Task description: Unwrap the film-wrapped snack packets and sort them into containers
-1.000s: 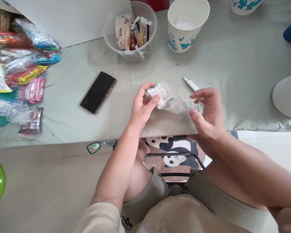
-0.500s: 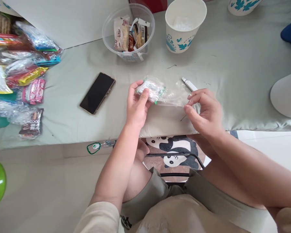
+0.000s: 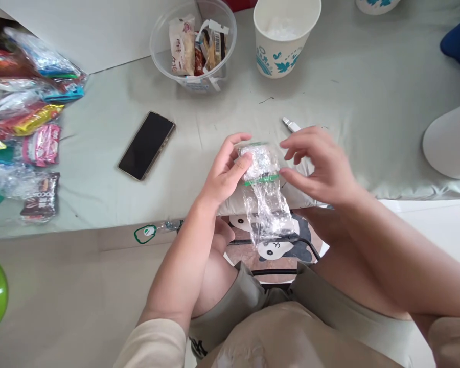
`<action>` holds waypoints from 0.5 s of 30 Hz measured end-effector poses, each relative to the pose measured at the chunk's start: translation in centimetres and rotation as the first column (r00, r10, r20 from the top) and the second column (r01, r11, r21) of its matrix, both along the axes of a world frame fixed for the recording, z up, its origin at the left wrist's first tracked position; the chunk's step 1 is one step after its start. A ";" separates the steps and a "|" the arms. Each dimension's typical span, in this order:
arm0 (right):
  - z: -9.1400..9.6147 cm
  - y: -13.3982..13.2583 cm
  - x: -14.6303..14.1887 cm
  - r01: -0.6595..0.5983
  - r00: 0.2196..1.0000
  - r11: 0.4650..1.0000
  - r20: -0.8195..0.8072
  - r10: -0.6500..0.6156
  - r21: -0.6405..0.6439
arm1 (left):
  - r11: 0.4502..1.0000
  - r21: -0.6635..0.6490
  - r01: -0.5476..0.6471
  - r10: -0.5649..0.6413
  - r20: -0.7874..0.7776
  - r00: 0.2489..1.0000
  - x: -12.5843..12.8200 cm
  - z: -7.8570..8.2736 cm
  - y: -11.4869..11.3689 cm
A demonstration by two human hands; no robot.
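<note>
Between thumb and fingers, my left hand grips a clear plastic bag with green strips. Shiny crinkled clear plastic fills its upper part, and the loose lower part hangs past the table edge. My right hand is by the bag's right side, thumb and fingers apart; any contact with the bag is hard to make out. Behind the right fingers lies a utility knife with a pale body, partly covered by the hand.
A phone lies left of my hands on the cloth-covered table. Behind stand a clear tub of wrapped snacks and a paper cup with white contents. Packaged snacks crowd the left; a white cylindrical object stands right.
The bag has turned from lying sideways to hanging downward. My right hand has let go of its loose end and moved up beside the filled part. The view has shifted slightly.
</note>
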State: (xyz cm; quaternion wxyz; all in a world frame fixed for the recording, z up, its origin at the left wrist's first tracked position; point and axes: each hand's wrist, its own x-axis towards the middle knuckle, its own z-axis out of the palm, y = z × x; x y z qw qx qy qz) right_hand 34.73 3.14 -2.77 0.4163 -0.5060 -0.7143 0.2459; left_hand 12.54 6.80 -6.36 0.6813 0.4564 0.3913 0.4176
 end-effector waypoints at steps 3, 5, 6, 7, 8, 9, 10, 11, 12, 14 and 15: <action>-0.2 0.0 -0.4 -0.058 0.997 0.998 0.039 0.060 -0.039 | 0.994 0.009 0.113 -0.113 -0.033 0.993 0.2 0.4 -0.2; 0.1 -0.3 -0.8 0.001 0.999 0.996 0.042 0.003 -0.087 | 0.984 0.022 0.175 -0.174 -0.068 0.982 0.0 0.6 -0.1; 0.3 -0.5 -0.9 0.041 0.999 0.992 0.025 -0.039 -0.120 | 0.978 0.028 0.206 -0.204 -0.074 0.976 0.0 0.6 0.0; 0.4 -0.7 -1.1 0.084 0.996 0.984 -0.008 -0.087 -0.159 | 0.971 0.038 0.238 -0.235 -0.070 0.970 -0.1 0.6 0.1; 0.5 -0.8 -1.3 0.123 0.989 0.971 -0.053 -0.136 -0.203 | 0.961 0.049 0.273 -0.270 -0.057 0.961 -0.2 0.5 0.1; 0.5 -0.8 -1.5 0.153 0.977 0.956 -0.106 -0.184 -0.251 | 0.950 0.064 0.307 -0.305 -0.041 0.951 -0.3 0.4 0.2; 0.4 -0.7 -1.7 0.173 0.960 0.940 -0.162 -0.228 -0.295 | 0.938 0.083 0.337 -0.336 -0.032 0.941 -0.3 0.2 0.2; 0.2 -0.6 -1.9 0.187 0.940 0.924 -0.212 -0.267 -0.334 | 0.928 0.103 0.357 -0.355 -0.036 0.934 -0.2 0.0 0.2; -0.2 -0.3 -2.0 0.196 0.921 0.911 -0.250 -0.298 -0.362 | 0.924 0.120 0.363 -0.359 -0.052 0.932 -0.1 -0.2 0.2; -1.0 0.2 -1.9 0.220 0.899 0.900 -0.279 -0.336 -0.376 | 0.931 0.141 0.336 -0.323 -0.105 0.941 0.2 -0.6 0.1; -1.5 0.5 -1.8 0.237 0.898 0.902 -0.273 -0.346 -0.362 | 0.941 0.150 0.303 -0.284 -0.135 0.949 0.3 -0.8 0.0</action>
